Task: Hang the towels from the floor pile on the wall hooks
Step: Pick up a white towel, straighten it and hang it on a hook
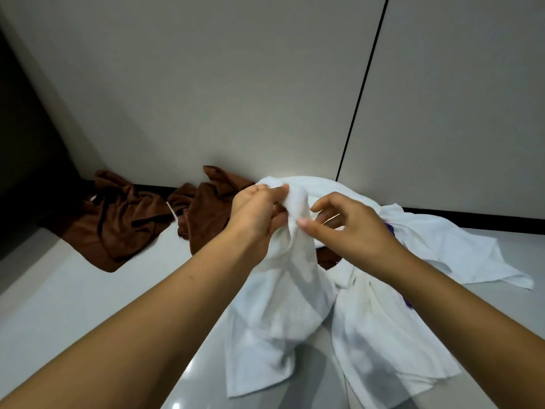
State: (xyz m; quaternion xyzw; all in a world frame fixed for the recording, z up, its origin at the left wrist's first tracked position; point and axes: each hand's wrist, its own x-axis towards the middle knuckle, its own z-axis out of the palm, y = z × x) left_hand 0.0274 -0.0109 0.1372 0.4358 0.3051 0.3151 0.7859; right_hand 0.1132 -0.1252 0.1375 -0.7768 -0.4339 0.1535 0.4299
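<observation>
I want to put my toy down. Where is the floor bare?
Bare floor lies left of the white towel, in front of the brown towels. Another patch lies far right past the white pile. The middle is crowded.

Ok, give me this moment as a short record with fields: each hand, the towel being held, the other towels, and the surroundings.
left hand: grips the top of the white towel
right hand: fingers spread, thumb touching the same towel
white towel: lifted, lower end draped toward the floor
other white towels: crumpled on the floor to the right
brown towels: two heaps on the floor by the wall
wall: plain panels, no hooks in view
</observation>
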